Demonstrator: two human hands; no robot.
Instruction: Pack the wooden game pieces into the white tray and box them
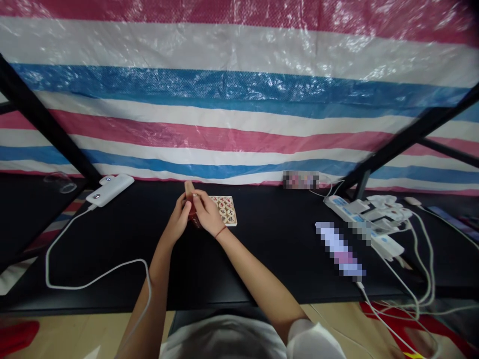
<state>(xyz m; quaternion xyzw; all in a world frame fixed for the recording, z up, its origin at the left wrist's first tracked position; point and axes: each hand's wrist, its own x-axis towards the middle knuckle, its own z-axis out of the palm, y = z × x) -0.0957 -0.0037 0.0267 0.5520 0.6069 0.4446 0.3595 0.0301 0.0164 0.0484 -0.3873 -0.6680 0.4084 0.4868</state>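
Note:
A small reddish-brown box (195, 220) with a tan upper end stands tilted between my two hands over the black table. My left hand (177, 218) is closed round its left side, thumb on the near face. From the other side my right hand (208, 211) grips it too, fingers over the top edge. Much of the box is hidden by the fingers. Just right of my right hand lies a pale tray of Chinese chess pieces (230, 213), round discs with red and black characters set in rows. My right hand covers the tray's left part.
A white power bank (111, 190) with a cable sits at the back left. At right are a blurred-out phone (340, 249), a power strip (350, 214) with plugs, and tangled white cables. Striped plastic sheeting (232, 114) hangs behind the black table (262, 259).

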